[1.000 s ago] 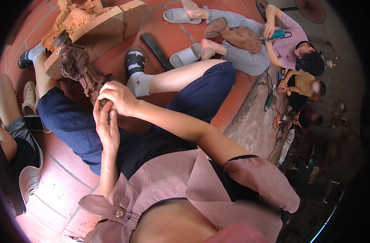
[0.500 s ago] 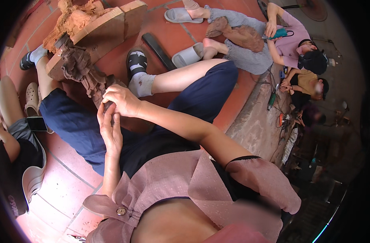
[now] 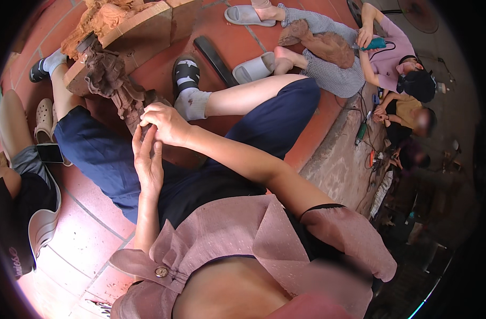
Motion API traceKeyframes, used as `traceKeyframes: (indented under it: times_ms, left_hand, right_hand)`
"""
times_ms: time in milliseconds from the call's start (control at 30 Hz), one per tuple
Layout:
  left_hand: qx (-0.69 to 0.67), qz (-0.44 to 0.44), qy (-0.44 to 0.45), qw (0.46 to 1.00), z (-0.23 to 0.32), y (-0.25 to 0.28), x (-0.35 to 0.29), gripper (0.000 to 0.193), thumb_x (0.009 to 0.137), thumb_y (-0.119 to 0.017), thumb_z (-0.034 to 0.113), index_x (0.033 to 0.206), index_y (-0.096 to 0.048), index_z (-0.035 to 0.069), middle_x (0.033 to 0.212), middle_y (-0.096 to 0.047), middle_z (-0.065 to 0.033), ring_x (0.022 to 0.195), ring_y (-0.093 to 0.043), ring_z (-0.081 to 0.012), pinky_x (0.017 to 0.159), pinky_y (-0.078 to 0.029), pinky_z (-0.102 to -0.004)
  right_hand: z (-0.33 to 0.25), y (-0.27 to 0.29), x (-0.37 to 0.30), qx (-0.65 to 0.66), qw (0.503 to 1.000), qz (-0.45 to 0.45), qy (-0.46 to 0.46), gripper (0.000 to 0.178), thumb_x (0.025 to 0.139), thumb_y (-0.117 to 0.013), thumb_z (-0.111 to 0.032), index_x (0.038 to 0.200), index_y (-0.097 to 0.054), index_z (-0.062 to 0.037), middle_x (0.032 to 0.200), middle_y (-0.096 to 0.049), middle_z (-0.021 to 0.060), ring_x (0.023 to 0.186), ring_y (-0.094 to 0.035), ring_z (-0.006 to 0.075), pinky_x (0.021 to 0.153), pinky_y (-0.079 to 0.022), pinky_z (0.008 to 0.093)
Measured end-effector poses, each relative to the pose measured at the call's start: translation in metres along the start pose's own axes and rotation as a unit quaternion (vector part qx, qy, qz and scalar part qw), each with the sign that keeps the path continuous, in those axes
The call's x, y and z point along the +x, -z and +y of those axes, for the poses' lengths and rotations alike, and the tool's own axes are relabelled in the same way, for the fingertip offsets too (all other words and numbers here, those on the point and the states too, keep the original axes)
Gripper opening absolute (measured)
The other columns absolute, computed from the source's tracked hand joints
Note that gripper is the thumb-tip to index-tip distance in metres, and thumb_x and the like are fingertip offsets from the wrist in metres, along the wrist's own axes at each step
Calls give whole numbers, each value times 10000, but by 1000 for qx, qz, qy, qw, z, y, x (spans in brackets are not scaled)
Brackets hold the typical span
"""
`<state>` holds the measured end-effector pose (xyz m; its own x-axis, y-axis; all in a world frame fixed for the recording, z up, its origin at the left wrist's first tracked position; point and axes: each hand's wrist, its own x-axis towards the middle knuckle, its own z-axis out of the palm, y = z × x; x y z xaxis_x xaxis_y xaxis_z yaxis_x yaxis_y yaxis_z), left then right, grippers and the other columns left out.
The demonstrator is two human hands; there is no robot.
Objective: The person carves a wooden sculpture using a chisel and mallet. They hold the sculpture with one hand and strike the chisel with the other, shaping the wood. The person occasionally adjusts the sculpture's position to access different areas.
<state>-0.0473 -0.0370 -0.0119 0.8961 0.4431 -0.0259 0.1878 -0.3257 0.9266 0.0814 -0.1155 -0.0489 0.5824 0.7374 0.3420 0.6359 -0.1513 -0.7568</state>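
A dark brown wood carving [image 3: 114, 80] with deep folds slants down toward my lap, its upper part against a pale wooden block [image 3: 147, 26]. My right hand [image 3: 167, 124] is closed at the carving's lower end, fingers bent and pinched together; whatever lies in them is too hidden to name. Just below it, my left hand [image 3: 149, 166] has its fingers stretched upward, the tips meeting the right fingers beside the carving's lower end. Both hands cover that end in part.
Rough orange carved wood [image 3: 102, 21] tops the block. A dark bar [image 3: 215, 61] lies on the tiles [image 3: 89, 212] beyond my sandalled foot [image 3: 187, 80]. At far right a co-worker holds a teal power tool [image 3: 374, 44] near a brown carving [image 3: 328, 49]. Another person sits close at left.
The whole view has shifted slightly, so things appear a little farther right. Both hands stay at the carving's lower end, and my left fingers look somewhat straighter.
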Motion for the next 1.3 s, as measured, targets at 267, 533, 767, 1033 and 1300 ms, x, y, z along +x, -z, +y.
traceKeyframes:
  times_ms: [267, 533, 767, 1033, 1300]
  left_hand:
    - [8, -5, -6, 1000, 2, 4, 1, 350, 942, -551, 62, 1290, -568, 27, 1428, -414, -172, 1311, -418, -279, 1076, -327, -336]
    - [26, 2, -8, 1000, 2, -1, -4, 356, 934, -583, 97, 1284, -575, 30, 1424, -413, -186, 1316, -415, -304, 1073, -337, -350]
    - [19, 7, 0, 1000, 6, -3, 2, 361, 935, -566, 82, 1293, -572, 43, 1437, -400, -188, 1320, -412, -302, 1081, -332, -361]
    - [17, 31, -12, 999, 1, 2, 4, 350, 899, -597, 53, 1249, -605, 37, 1413, -420, -214, 1295, -445, -315, 1053, -374, -357]
    - [24, 41, 10, 999, 11, 7, 1, 361, 875, -643, 122, 1235, -623, 107, 1414, -415, -233, 1214, -522, -371, 977, -459, -373]
  right_hand:
    - [-4, -3, 3, 3, 999, 30, 19, 250, 579, -698, 7, 803, -606, -56, 842, -583, 93, 844, -589, 308, 731, -499, 396]
    - [-5, -2, -2, 13, 999, 44, 15, 247, 584, -688, 21, 806, -609, -51, 864, -601, 93, 872, -599, 310, 758, -507, 396]
    - [-6, 5, 4, 19, 1000, 20, 0, 260, 599, -698, 31, 837, -630, -48, 929, -634, 106, 902, -625, 304, 762, -532, 384]
    - [-6, 1, 14, -21, 994, 76, 75, 240, 589, -695, -26, 819, -635, -61, 914, -644, 97, 963, -593, 329, 859, -477, 435]
    - [-14, 1, 10, -17, 999, 43, 28, 313, 591, -674, 57, 879, -636, -61, 954, -658, 102, 1012, -619, 320, 867, -513, 403]
